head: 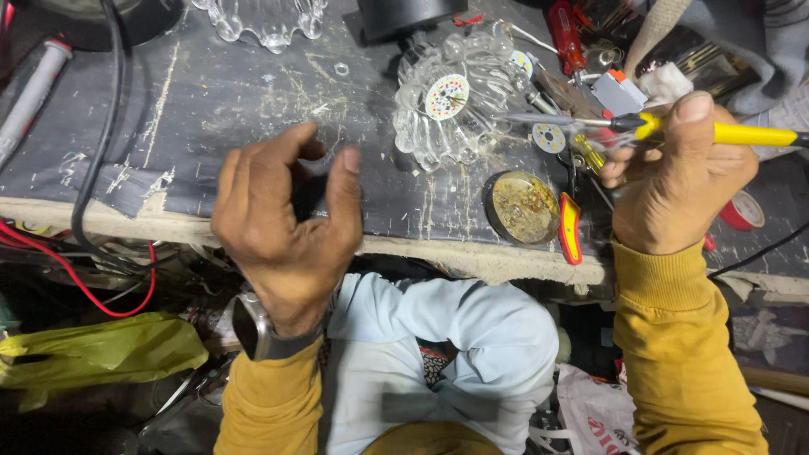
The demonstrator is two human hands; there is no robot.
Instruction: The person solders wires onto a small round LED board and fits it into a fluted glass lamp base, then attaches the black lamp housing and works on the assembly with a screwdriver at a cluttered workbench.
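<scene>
The right hand (678,181) is gripping a soldering iron (666,126) by its yellow handle, thumb pressing on top and the fingers curling beneath. The metal tip is pointing left, hovering just beside a clear ribbed glass shade (459,105) that is lying on the table (219,93). Inside the shade a round white circuit disc (447,96) with coloured dots is showing. A second, smaller white disc (549,137) is lying just right of the shade, below the iron's shaft.

The left hand (282,215) is hanging above the near table edge with fingers curled and thumb raised, half open; whether it is pinching anything cannot be told. A watch (257,329) is sitting on that wrist.

A round open tin (522,206) holding amber, crumbly paste is resting at the table's front edge, between the two hands. A red and yellow tool handle (570,226) is lying just right of it, overhanging the edge. A roll of red tape (742,211) is sitting at the far right, partly behind the right hand. A red-handled screwdriver (566,34) and a small grey and orange block (618,91) are lying at the upper right among clutter.

The table covering is dark, scratched and peeling along its front edge. The widest open stretch is lying at the upper left centre, bounded by a black cable (105,126) on the left and a second glass shade (261,21) at the far edge. Below the edge, a red wire (101,299) and a yellow plastic bag (101,350) are hanging at the left; a white bag with red printing (594,413) is sitting at the lower right.
</scene>
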